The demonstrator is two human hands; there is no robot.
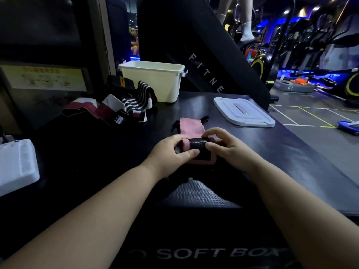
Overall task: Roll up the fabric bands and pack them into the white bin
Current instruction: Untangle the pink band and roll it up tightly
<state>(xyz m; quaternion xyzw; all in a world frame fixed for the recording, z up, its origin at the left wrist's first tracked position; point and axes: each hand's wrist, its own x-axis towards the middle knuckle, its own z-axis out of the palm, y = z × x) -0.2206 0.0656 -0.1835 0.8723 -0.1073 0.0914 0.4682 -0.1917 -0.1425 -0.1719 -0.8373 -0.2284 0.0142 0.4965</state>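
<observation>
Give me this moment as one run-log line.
step: rolling pink band | left hand: pinches band | right hand: pinches band | white bin: lid off | other bands: piled loose

head cam | forward-down | close over black surface (291,152)

Bands, bin and lid spread over the black padded soft box (291,162).
The white rectangular plastic bin (155,82) stands at upper centre of the frame. The heap of striped fabric bands (120,105) lies just beside it at lower left, and the flat white plastic lid (244,113) lies apart at its right. The pink fabric band (191,128) lies at centre, its near end pinched between the left hand (171,154) and the right hand (227,146).
</observation>
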